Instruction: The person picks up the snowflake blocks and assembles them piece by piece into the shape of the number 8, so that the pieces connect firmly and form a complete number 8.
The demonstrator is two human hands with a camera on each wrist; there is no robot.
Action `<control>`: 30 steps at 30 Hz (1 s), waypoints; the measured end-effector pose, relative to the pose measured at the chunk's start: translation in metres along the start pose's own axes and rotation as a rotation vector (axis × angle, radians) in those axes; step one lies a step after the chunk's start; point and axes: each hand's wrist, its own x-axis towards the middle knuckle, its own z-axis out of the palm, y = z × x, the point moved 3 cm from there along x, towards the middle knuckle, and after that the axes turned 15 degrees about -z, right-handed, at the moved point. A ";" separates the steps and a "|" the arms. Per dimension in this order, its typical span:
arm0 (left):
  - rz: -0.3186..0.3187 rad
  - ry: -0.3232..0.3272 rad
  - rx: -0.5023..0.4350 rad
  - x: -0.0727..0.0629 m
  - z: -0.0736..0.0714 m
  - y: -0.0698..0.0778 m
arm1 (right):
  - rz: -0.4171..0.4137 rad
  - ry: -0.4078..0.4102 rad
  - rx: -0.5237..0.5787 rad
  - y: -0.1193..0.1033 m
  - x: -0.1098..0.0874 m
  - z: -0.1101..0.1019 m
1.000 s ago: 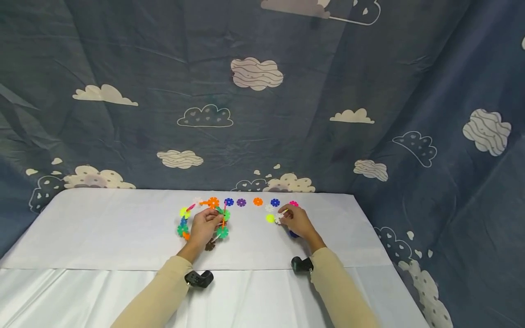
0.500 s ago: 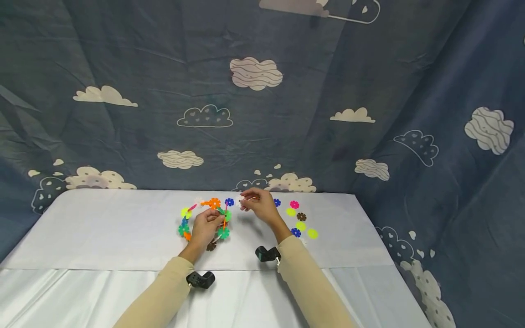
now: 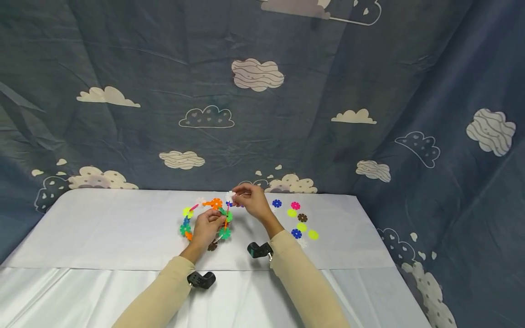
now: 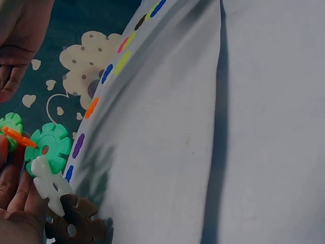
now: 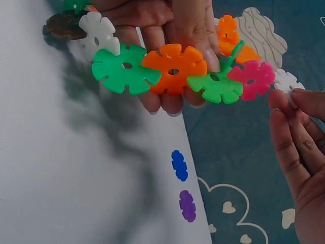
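A chain of interlocking flower-shaped plastic discs hangs in a loop from my left hand (image 3: 206,230). In the right wrist view the left thumb and fingers pinch it by a light green disc (image 5: 216,94), next to an orange disc (image 5: 183,55). A pink disc (image 5: 252,80) sticks out from the green one. My right hand (image 3: 255,200) pinches a white disc (image 5: 288,80) between thumb and fingers, its edge at the pink disc's edge; whether their slots are engaged I cannot tell. A brown disc (image 4: 76,223) hangs low on the chain in the left wrist view.
Loose discs lie on the white table (image 3: 102,232): a blue disc (image 3: 276,203), a pink one, a brown disc (image 3: 302,217) and several yellow ones at the right. Blue and purple discs (image 5: 187,206) lie near the far edge. A dark cloud-print cloth hangs behind.
My right hand picked up a white disc at the right side and carried it left to the chain's pink disc. The left hand has stayed nearly still with the chain.
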 end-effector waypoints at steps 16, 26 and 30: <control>0.026 0.004 -0.002 -0.006 0.002 0.003 | -0.027 -0.015 -0.104 -0.004 -0.001 0.001; 0.053 0.015 -0.044 -0.004 0.002 -0.001 | -0.067 -0.031 -0.141 -0.004 -0.004 0.005; 0.065 0.046 -0.033 -0.004 0.001 -0.002 | -0.075 -0.050 -0.141 -0.014 -0.006 0.007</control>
